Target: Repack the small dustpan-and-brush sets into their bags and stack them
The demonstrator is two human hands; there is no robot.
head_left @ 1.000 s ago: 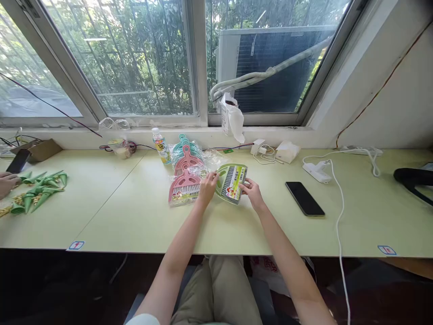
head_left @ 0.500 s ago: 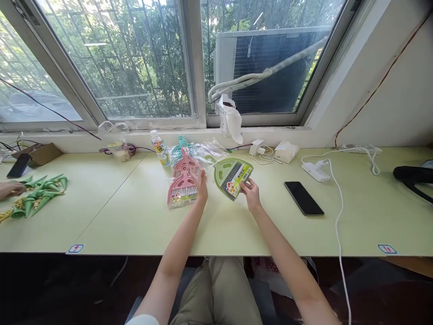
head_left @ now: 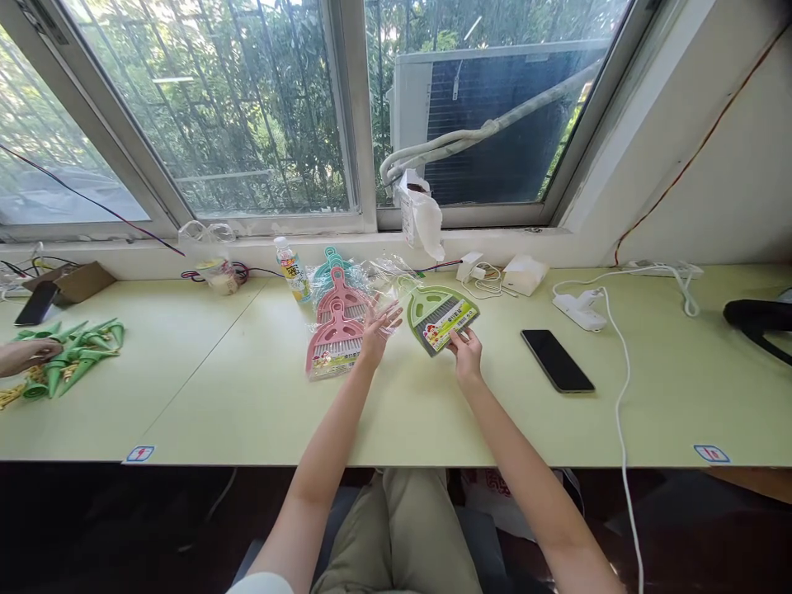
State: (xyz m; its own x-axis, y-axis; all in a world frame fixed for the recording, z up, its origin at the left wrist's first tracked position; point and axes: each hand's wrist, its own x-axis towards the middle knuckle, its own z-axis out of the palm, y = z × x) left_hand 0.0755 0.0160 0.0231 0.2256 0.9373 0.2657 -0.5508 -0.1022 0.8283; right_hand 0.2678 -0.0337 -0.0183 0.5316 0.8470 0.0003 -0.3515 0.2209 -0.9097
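A green dustpan-and-brush set with a printed label is pinched at its lower right edge by my right hand, its handle pointing up and left. My left hand is open, fingers spread, between the green set and the pink ones; whether it touches clear plastic there I cannot tell. Two pink dustpan-and-brush sets in clear wrap, a front one and one behind it, lie overlapping left of that hand. Behind them is a teal set, partly covered.
A drink bottle stands behind the pink sets. Right of my hands lie a black phone and a white power strip with a cable over the table edge. Another person's hand touches green cone-shaped pieces at far left.
The green set has moved slightly right and turned a little in my right hand. My left hand has shifted right from over the pink sets, its fingers now spread toward the green set.
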